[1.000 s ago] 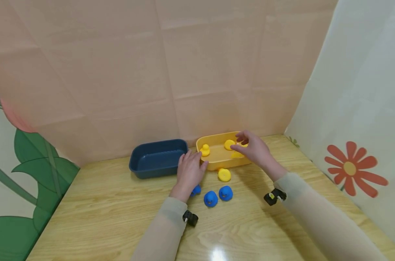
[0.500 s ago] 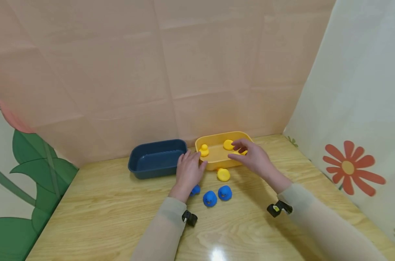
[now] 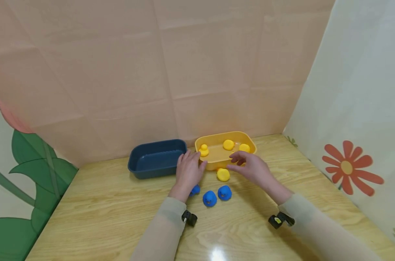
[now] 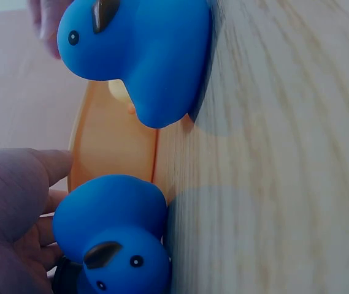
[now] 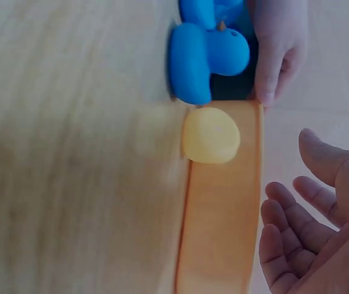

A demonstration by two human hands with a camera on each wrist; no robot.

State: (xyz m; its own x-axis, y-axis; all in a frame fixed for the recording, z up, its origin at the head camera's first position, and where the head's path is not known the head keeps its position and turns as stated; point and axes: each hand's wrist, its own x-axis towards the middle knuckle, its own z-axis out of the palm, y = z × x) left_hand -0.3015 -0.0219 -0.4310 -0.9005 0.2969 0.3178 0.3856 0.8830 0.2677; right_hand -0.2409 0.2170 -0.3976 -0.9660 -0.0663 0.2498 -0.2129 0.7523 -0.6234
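Note:
A yellow tub [image 3: 249, 139] holds three yellow ducks: one at the left [image 3: 204, 149], one at the back [image 3: 228, 144], one at the right [image 3: 244, 148]. A fourth yellow duck [image 3: 223, 174] [image 5: 211, 135] sits on the table against the tub's front wall [image 5: 220, 233]. My left hand [image 3: 190, 165] rests with straight fingers at the tub's left front corner. My right hand [image 3: 239, 164] hovers just right of the loose yellow duck, fingers relaxed and holding nothing. Three blue ducks stand in front: [image 3: 209, 198], [image 3: 225, 193] and one [image 3: 195, 190] half hidden by my left hand.
An empty dark blue tub [image 3: 156, 157] stands left of the yellow one, against the pink back wall. A flowered curtain closes the right side. Bare wooden table [image 3: 103, 210] stretches to the left and front.
My right hand has drawn back out of the yellow tub toward the front, uncovering the right duck inside it. The left hand has stayed put.

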